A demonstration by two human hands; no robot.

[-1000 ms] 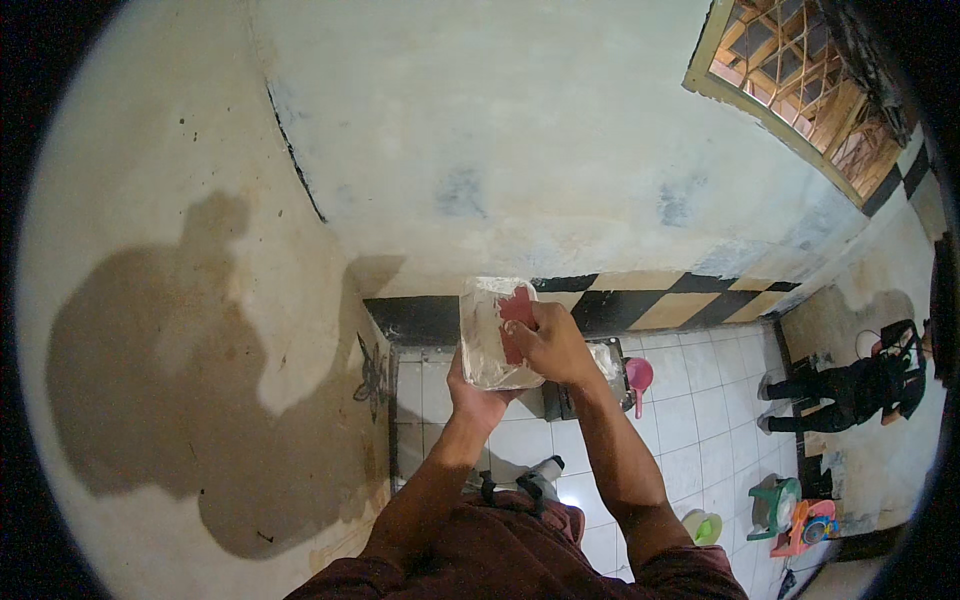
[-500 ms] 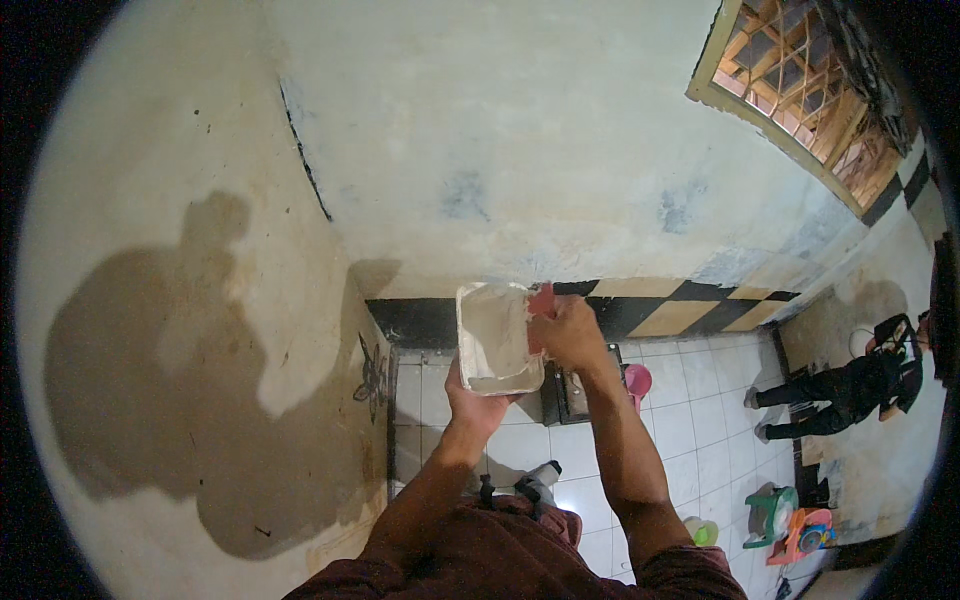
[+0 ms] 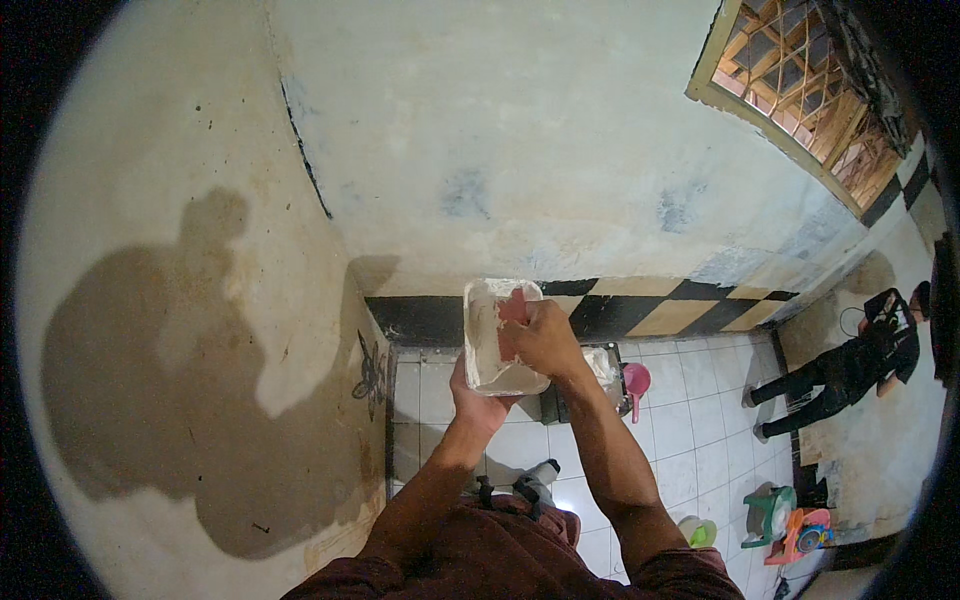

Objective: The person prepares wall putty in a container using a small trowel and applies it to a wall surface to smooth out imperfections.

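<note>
My left hand (image 3: 480,405) grips a white rectangular tray (image 3: 476,325) from below and the side, with some of its fingers hidden behind it. Pale paste smears the tray's inside and rim. My right hand (image 3: 543,340) is closed on a red flat scraper (image 3: 514,305), which lies inside the tray toward its right side. Behind my wrists a dark box-like object (image 3: 555,405) with pale material on top stands on the floor, and a pink dipper (image 3: 637,380) is beside it.
Plastered walls surround the tiled floor (image 3: 680,445), above a checkered band (image 3: 660,310). A barred window (image 3: 795,85) is upper right. At right another person (image 3: 835,385) works by the wall. Green (image 3: 768,515) and orange (image 3: 795,540) plastic items and a green bowl (image 3: 698,530) are lower right.
Half a second ago the scraper was at the tray's right edge; it has moved left into the tray with my right hand. The other person's upper body has shifted slightly.
</note>
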